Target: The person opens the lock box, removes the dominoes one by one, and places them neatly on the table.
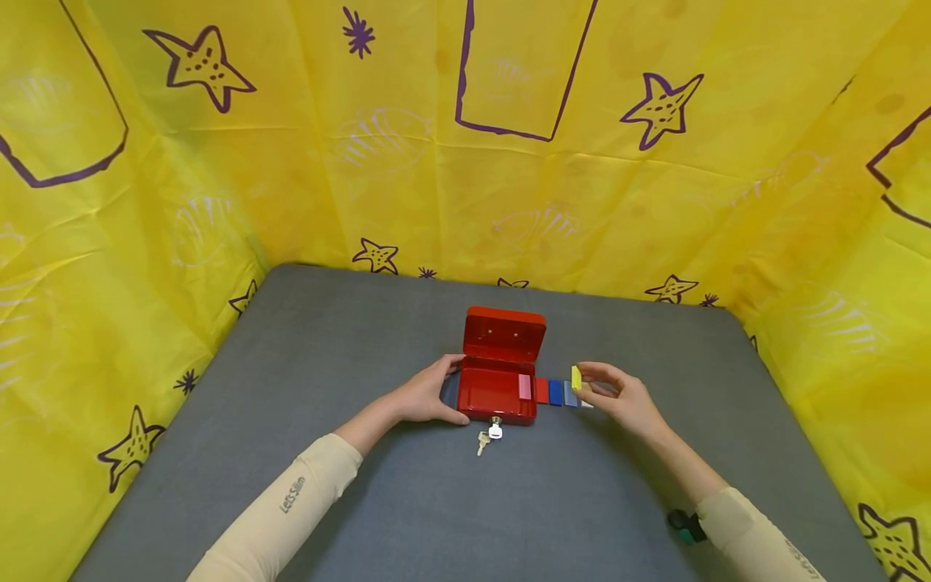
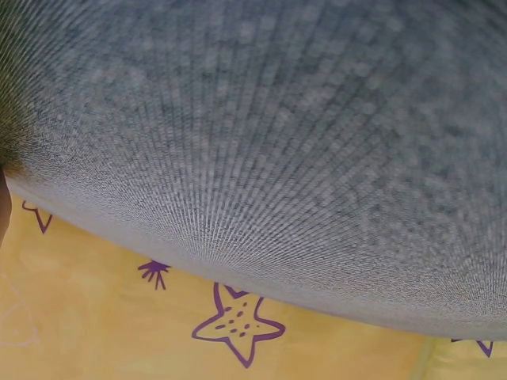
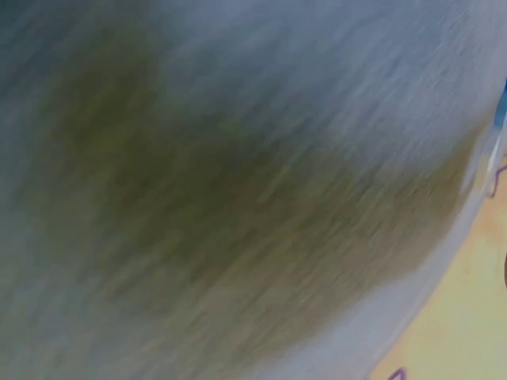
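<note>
A small red cash box (image 1: pixel 497 390) lies with its lid (image 1: pixel 503 335) raised at the back. My left hand (image 1: pixel 423 394) holds its left side, the thumb at the front corner and the fingers near the hinge. Inside, toward the right, is a pink block (image 1: pixel 524 386). Just outside the box's right wall, a red block (image 1: pixel 541 390), a dark blue block (image 1: pixel 556 393), a grey-blue block (image 1: pixel 570 394) and a partly hidden white block (image 1: pixel 586 403) form a row. Above the row's right end, my right hand (image 1: pixel 618 396) pinches a yellow block (image 1: pixel 576 377) between thumb and fingers.
At the lock on the box's front sits a key (image 1: pixel 495 430), and a second key (image 1: pixel 483 442) hangs or lies beside it. Grey cloth covers the table (image 1: pixel 465 509). Yellow patterned curtains (image 1: pixel 436 194) enclose its back and sides. Both wrist views show mostly blurred tabletop.
</note>
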`<control>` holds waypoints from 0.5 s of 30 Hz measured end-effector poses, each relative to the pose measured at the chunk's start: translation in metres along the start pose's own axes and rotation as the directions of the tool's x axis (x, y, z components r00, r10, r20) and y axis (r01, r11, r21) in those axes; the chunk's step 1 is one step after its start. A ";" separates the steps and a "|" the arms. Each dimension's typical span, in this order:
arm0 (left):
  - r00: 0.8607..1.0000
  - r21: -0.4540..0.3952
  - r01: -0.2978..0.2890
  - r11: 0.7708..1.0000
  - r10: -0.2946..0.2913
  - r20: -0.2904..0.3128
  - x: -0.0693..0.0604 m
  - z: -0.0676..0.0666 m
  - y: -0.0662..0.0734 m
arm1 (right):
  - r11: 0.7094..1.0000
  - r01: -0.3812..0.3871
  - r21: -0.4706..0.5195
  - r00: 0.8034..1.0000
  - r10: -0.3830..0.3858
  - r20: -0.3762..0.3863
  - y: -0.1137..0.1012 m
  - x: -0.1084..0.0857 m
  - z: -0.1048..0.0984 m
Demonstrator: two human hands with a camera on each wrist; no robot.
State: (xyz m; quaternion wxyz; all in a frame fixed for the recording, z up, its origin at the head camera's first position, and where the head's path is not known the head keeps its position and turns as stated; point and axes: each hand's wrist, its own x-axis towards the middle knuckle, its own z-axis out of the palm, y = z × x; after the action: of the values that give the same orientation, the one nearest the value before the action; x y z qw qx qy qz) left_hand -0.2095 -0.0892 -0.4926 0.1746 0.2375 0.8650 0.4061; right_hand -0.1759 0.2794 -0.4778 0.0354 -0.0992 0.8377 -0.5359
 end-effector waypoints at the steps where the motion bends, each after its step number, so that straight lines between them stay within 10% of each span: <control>1: 1.000 0.000 0.003 1.000 -0.003 0.000 0.000 0.000 0.000 | 1.000 -0.005 -0.012 1.000 0.005 0.002 0.003 -0.001 -0.003; 15: 1.000 0.007 0.013 1.000 -0.013 0.002 0.002 0.001 -0.002 | 0.983 0.019 -0.182 0.999 -0.012 0.038 0.021 -0.011 -0.033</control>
State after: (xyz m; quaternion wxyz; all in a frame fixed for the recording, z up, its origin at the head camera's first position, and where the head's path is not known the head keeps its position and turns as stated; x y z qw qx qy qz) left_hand -0.2107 -0.0885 -0.4951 0.1774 0.2331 0.8677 0.4015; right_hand -0.1732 0.3198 -0.4838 0.0372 -0.1184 0.8817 -0.4552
